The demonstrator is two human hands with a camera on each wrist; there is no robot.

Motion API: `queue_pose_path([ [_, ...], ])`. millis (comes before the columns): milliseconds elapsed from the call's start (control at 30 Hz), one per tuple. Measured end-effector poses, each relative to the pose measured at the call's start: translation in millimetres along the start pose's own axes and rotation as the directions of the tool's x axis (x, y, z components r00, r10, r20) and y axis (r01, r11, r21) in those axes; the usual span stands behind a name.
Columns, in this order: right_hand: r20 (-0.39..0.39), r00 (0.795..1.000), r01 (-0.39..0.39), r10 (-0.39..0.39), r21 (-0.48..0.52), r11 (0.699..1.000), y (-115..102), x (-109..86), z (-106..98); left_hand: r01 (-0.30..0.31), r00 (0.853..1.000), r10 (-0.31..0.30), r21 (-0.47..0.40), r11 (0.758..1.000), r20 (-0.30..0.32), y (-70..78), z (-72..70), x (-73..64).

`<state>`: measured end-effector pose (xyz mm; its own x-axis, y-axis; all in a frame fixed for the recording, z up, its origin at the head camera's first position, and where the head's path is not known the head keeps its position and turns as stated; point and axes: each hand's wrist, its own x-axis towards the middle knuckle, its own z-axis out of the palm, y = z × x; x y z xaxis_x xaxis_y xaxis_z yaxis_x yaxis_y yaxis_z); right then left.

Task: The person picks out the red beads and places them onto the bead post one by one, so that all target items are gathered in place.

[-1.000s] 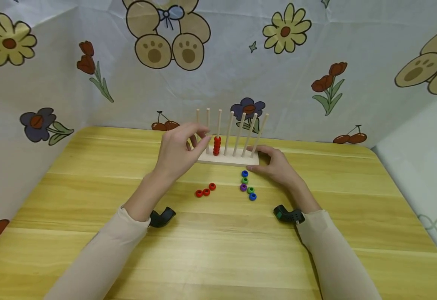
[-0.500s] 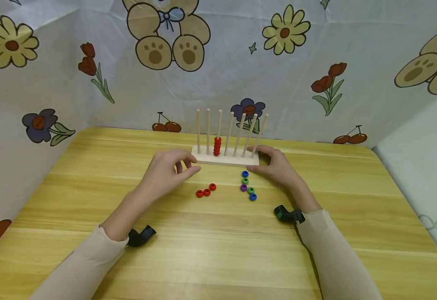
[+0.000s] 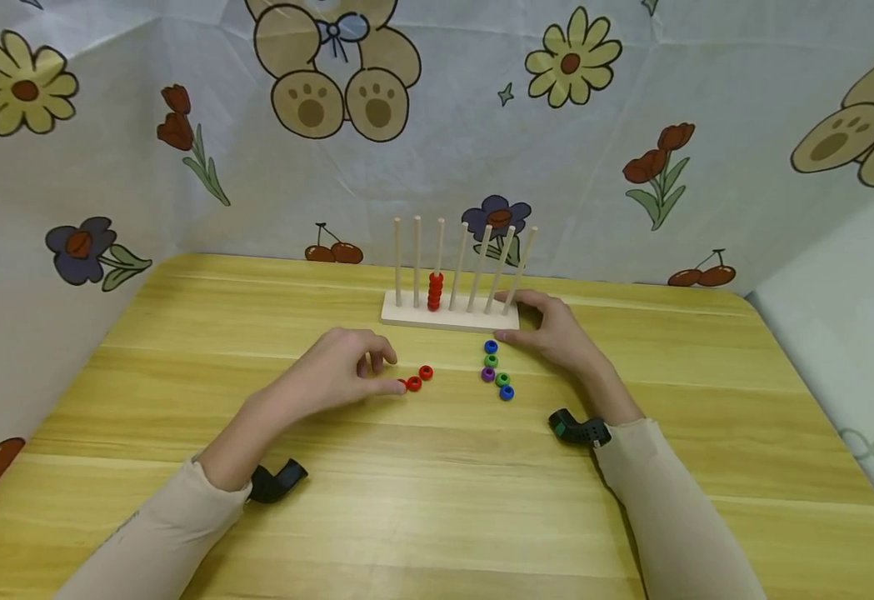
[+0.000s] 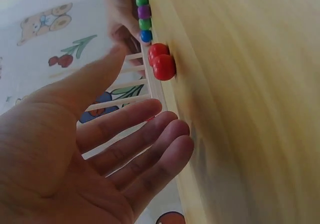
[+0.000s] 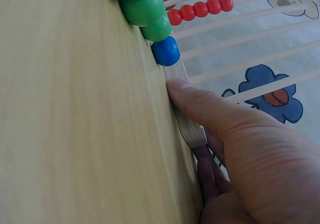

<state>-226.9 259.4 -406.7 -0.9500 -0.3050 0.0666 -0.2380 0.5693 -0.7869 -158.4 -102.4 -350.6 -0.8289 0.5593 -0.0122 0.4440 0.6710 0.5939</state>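
A wooden peg rack [image 3: 416,316] with several upright pegs stands toward the back of the table. On one of its pegs is a stack of several red beads [image 3: 435,292]. My right hand [image 3: 554,332] grips the rack's right end, with the thumb [image 5: 192,96] against the front edge and the fingers behind. My left hand [image 3: 335,371] hovers by the loose red beads [image 3: 415,383], its thumb tip overlapping the leftmost one in the head view. Thumb and fingers are apart with nothing held, as the left wrist view shows. Two red beads [image 4: 164,67] appear beyond them there.
Several blue, green and purple beads [image 3: 488,374] lie in a crooked line in front of the rack's right part. The wooden table [image 3: 437,500] meets a patterned cloth [image 3: 437,175] behind. Black wrist cameras [image 3: 277,482] jut from both wrists.
My left hand has come down from beside the left pegs toward the loose red beads, nearer me. My right hand stays at the rack's end, and the stacked beads look the same.
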Motion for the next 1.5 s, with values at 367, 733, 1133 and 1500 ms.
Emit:
queue_pose_path([
  [367,0.000,1.000,-0.011,0.011,-0.013,1.000,-4.8,2.8,1.1,-0.051,0.997,0.050,0.008,0.999,0.066,1.0,7.9,0.5],
  [733,0.008,1.000,0.001,-0.001,-0.008,1.000,-1.8,2.4,0.9,-0.115,0.992,0.114,0.016,0.993,0.051,-1.5,12.8,2.0],
  [1133,0.004,1.000,-0.005,0.005,0.002,1.000,-2.5,1.5,0.6,-0.149,0.989,0.149,0.013,0.989,-0.001,1.6,18.8,3.5],
  [1500,-0.002,1.000,-0.006,0.006,-0.004,1.000,-2.3,-0.2,0.6,-0.039,0.998,0.039,-0.008,0.999,-0.043,-2.2,5.2,7.3],
])
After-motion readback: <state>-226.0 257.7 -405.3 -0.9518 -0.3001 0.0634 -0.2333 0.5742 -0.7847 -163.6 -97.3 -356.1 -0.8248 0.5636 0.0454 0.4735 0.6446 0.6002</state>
